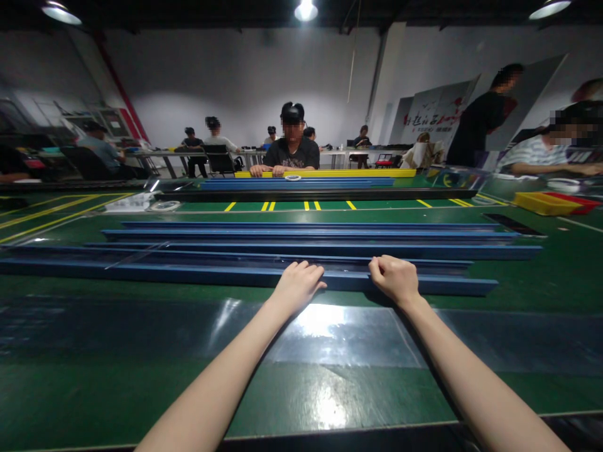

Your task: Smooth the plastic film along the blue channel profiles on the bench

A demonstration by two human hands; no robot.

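Observation:
A long blue channel strip (235, 276) lies crosswise on the green table in front of me, and clear film shows along its trough. My left hand (299, 285) rests over its near wall, with the fingers curled onto it and the thumb out to the right. Further right, my right hand (396, 277) is closed like a fist on the same strip. What its fingers hold, if anything, is hidden. On my side of the strip, a wide clear plastic sheet (348, 336) lies flat beneath my forearms.
More blue strips (320, 236) lie just beyond. A dark phone-like slab (513, 225) is at the right, near a yellow tray (546, 202). Across the table, a person (293, 150) sits behind black, blue and yellow strips (377, 173). A tape roll (167, 206) lies far left.

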